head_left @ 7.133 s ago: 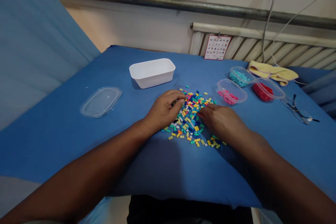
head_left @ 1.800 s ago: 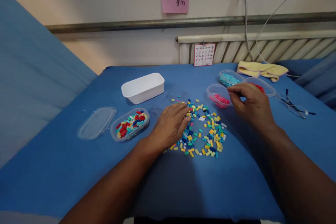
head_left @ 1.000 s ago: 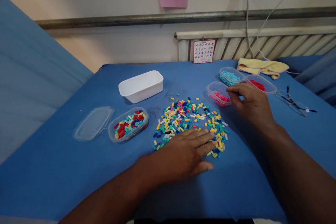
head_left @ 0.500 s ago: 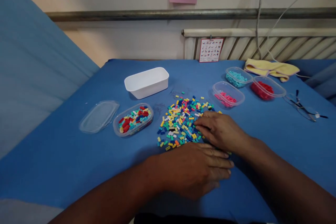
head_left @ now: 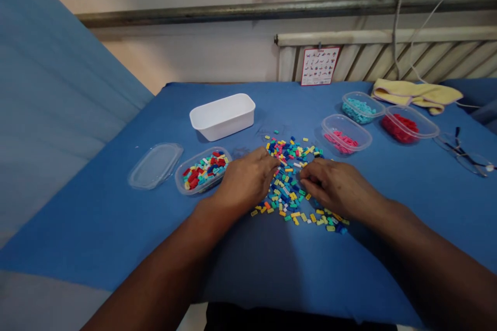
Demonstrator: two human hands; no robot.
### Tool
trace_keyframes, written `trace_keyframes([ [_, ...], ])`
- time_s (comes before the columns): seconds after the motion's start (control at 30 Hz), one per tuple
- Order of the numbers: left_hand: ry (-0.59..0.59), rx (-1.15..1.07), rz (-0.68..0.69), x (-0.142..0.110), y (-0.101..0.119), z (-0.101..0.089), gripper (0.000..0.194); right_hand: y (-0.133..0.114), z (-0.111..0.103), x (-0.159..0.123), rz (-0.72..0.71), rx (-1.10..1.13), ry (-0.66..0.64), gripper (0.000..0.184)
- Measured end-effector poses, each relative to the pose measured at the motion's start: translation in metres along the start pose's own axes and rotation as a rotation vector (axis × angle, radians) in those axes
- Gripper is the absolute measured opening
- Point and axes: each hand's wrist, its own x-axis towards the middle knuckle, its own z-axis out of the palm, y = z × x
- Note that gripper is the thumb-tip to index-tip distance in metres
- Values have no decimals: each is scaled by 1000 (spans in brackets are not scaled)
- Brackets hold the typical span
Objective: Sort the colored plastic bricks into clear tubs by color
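Note:
A loose pile of small toy building bricks [head_left: 285, 191] in yellow, blue, green, white and pink spreads over the blue cloth. At the pile's left side is my left hand [head_left: 248, 178], its fingers bent together and their tips down among the bricks. My right hand [head_left: 336, 183] rests at the right side with thumb and fingers curled closed. Whether either hand pinches a brick is hidden. Just left of my left hand stands a clear tub [head_left: 204, 170] of mixed bricks, many red ones on top.
A white bin [head_left: 223, 119] stands behind. Clear tubs hold pink bricks [head_left: 341, 140], turquoise bricks [head_left: 359, 109] and red bricks [head_left: 402, 128]. A clear lid [head_left: 155, 165] lies left; glasses [head_left: 464, 152] and a yellow cloth [head_left: 417, 94] lie right.
My left hand has moved from flat in front of the pile up to its left side, and its fingers have bent. Bricks at the near edge now show. My right hand stays at the pile's right.

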Motion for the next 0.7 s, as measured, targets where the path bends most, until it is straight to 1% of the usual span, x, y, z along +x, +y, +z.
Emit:
trace_keyframes([
  [0.1, -114, 58, -13, 0, 6, 2, 29, -1, -1, -1, 10, 55, 42, 7],
  [0.17, -144, 65, -23, 1, 9, 3, 31, -1, -2, -1, 1, 74, 53, 7],
  [0.37, -121, 4, -24, 0, 6, 1, 29, -2, -2, -2, -50, 73, 71, 7],
  [0.53, -176, 7, -4, -1, 8, -3, 29, -2, -2, -2, -86, 68, 99, 4],
  [0.7, -197, 1, -10, 0, 10, -4, 29, -3, -1, -2, -104, 82, 92, 3],
])
